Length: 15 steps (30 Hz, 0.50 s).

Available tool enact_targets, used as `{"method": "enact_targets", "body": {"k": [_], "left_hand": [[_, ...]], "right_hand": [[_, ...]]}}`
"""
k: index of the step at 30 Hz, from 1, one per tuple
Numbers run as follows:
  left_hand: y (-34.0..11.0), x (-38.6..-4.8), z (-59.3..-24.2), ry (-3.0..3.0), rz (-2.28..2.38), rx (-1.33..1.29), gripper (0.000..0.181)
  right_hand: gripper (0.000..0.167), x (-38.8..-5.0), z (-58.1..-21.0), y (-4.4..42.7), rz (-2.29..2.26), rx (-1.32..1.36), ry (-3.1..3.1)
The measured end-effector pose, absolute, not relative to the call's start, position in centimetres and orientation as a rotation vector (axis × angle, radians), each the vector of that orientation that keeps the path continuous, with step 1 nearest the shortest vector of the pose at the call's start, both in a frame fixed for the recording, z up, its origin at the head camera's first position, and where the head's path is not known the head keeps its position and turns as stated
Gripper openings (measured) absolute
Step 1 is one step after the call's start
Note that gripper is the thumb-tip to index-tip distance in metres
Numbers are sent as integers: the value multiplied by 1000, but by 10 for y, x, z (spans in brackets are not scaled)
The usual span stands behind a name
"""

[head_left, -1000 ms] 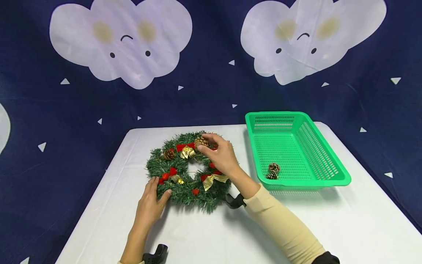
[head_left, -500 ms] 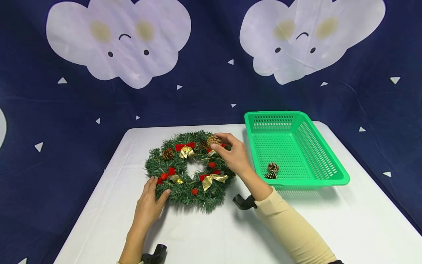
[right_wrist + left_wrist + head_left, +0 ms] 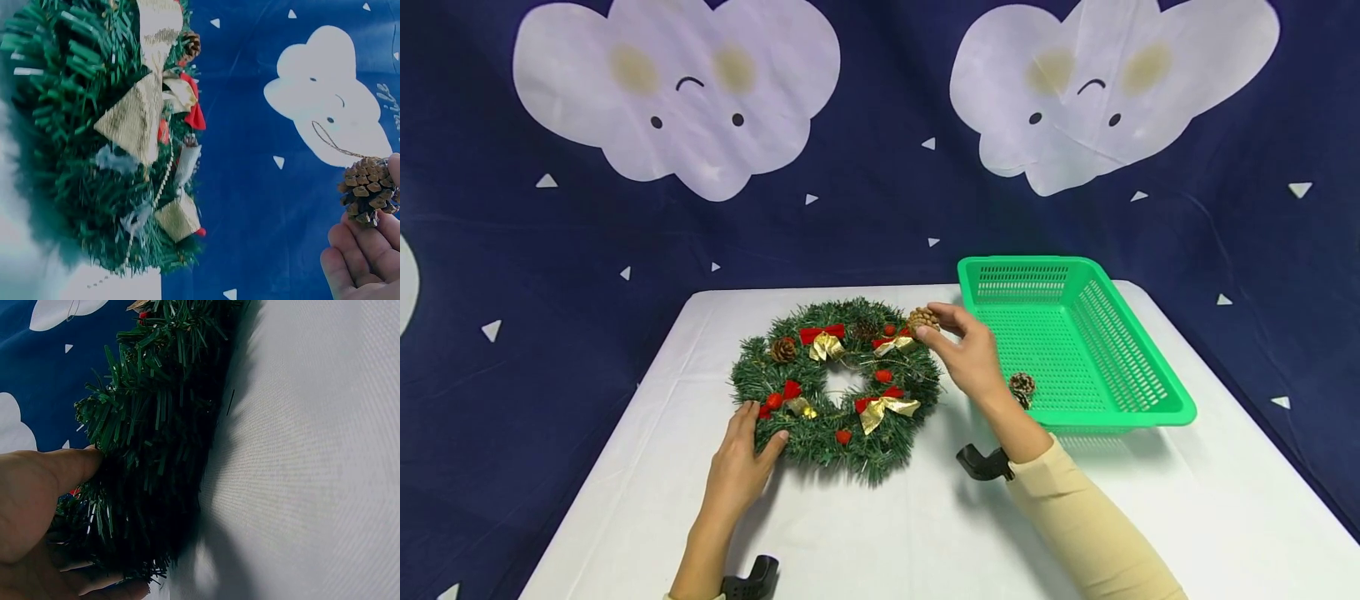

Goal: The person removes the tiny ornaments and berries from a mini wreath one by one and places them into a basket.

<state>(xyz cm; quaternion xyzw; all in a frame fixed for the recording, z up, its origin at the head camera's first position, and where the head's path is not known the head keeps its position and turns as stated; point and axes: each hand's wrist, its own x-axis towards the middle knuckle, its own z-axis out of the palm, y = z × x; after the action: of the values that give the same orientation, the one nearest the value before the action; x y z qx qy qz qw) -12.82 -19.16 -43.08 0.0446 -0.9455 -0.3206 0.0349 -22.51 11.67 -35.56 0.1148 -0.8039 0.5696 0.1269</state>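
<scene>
The green wreath (image 3: 865,454), with red and gold bows, red berries and pine cones on it, lies flat on the table. My left hand (image 3: 741,467) grips its lower left edge; in the left wrist view the thumb and fingers (image 3: 81,464) are around the greenery. My right hand (image 3: 966,354) pinches a brown pine cone (image 3: 922,321) just above the wreath's upper right edge. In the right wrist view a thin cord loop (image 3: 337,147) extends from the held pine cone (image 3: 367,187).
A green plastic basket (image 3: 1112,417) stands to the right, behind my right forearm, with small pine cones (image 3: 1022,384) in its near left corner. The white table (image 3: 865,542) ends at a dark blue cloth (image 3: 865,242) with clouds.
My right hand has moved right with the pine cone, from above the wreath's top to its right edge, and now partly covers the basket's left side. The left hand has stayed put.
</scene>
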Motion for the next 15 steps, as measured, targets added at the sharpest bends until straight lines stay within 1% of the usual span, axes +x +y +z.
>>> {"method": "enact_targets", "body": {"k": [9,15], "left_hand": [[-191,-128,-432,-2908,-981,136,72],[-191,-128,-430,-2911,-986,142,72]], "right_hand": [[51,-223,-358,138,1651,263,-2351],[50,-225,-361,150,1624,226,-2316]]}}
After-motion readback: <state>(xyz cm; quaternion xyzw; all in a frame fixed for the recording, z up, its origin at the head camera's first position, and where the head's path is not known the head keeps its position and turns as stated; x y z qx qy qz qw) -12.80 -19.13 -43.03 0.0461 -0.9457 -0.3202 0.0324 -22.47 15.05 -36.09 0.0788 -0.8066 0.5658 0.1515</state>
